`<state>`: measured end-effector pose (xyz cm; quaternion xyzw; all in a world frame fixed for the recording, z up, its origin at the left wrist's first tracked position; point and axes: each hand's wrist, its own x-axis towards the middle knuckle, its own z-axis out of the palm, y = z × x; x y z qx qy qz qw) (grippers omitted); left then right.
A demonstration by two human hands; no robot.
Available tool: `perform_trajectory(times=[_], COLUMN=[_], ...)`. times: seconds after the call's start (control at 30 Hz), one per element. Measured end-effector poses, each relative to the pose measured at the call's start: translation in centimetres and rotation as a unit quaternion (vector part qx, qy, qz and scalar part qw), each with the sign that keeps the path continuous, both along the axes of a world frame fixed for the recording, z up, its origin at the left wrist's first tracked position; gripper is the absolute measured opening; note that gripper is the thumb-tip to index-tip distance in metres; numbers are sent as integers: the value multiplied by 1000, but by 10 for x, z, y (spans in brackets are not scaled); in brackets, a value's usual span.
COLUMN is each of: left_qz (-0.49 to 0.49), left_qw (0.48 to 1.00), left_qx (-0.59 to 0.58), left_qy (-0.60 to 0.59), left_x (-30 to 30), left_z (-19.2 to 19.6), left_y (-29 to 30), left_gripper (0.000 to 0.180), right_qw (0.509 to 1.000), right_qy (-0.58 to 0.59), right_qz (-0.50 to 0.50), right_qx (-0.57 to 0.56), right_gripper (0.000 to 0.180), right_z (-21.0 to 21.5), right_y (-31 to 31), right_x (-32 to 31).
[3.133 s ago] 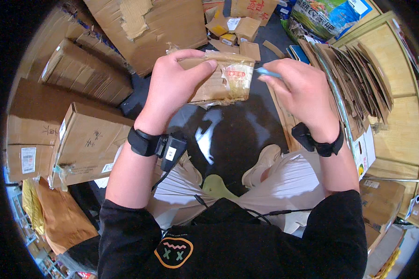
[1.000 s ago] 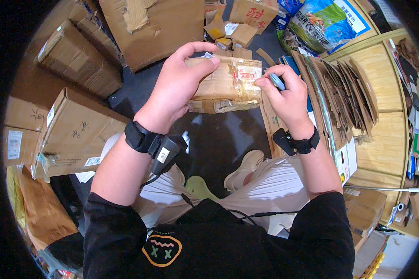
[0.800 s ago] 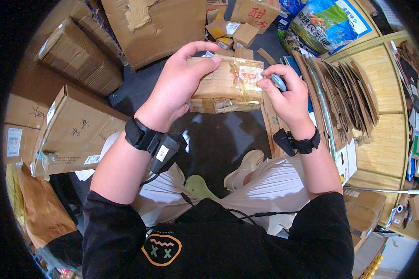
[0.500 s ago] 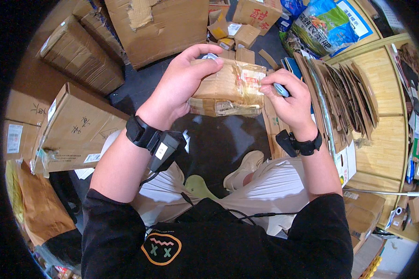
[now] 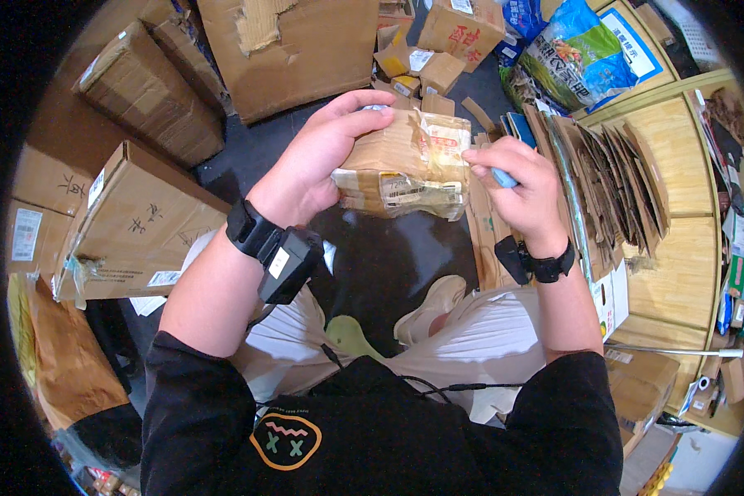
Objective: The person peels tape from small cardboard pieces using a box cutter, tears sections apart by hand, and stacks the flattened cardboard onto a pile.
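Note:
My left hand [image 5: 316,153] is closed round the left end of a small brown cardboard box [image 5: 401,149], thumb on top. The box is wrapped in clear, wrinkled tape, has labels on its top and near side, and is held above the floor between my knees. A bit of pale blue shows beside the left thumb; what it is I cannot tell. My right hand [image 5: 517,182] grips a small tool with a light blue handle [image 5: 504,178] at the box's right end. Its working end is hidden by the fingers, which touch or nearly touch the box edge.
Large cardboard boxes [image 5: 149,240] stand at the left and far side. Flattened cardboard sheets [image 5: 616,182] lean upright at the right, beside wooden shelving [image 5: 690,264]. Small boxes [image 5: 438,70] and a colourful plastic sack [image 5: 570,62] lie at the back. A green object [image 5: 351,335] sits between my legs.
The box has tilted slightly, showing more of its labelled near side. My right hand has shifted a little down and right along its end, with the blue handle turned.

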<state>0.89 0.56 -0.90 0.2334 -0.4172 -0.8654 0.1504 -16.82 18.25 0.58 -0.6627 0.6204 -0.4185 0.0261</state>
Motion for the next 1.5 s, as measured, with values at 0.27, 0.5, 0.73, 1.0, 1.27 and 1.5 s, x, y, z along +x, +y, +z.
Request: perform_trajectory(times=[0.27, 0.5, 0.73, 1.0, 1.27, 1.5], left_qz=[154, 188, 149, 23, 36, 85], left_qw=[959, 889, 916, 963, 965, 883], left_qx=[-237, -418, -365, -242, -232, -430], left_qy=[-13, -17, -72, -120, -119, -165], left_x=[-7, -10, -13, -17, -20, -20], left_z=[-4, 0, -18, -15, -11, -13], left_y=[-3, 28, 36, 21, 18, 15], left_gripper=[27, 28, 38, 32, 22, 29], right_qw=[992, 982, 978, 971, 966, 960], right_qy=[47, 49, 24, -40, -33, -178], right_qz=[-114, -181, -193, -227, -255, -218], right_qx=[-37, 31, 74, 68, -17, 7], right_gripper=[28, 48, 24, 17, 16, 28], right_z=[-1, 7, -13, -3, -12, -21], right_y=[-2, -16, -14, -6, -4, -17], right_x=[4, 43, 27, 22, 12, -6])
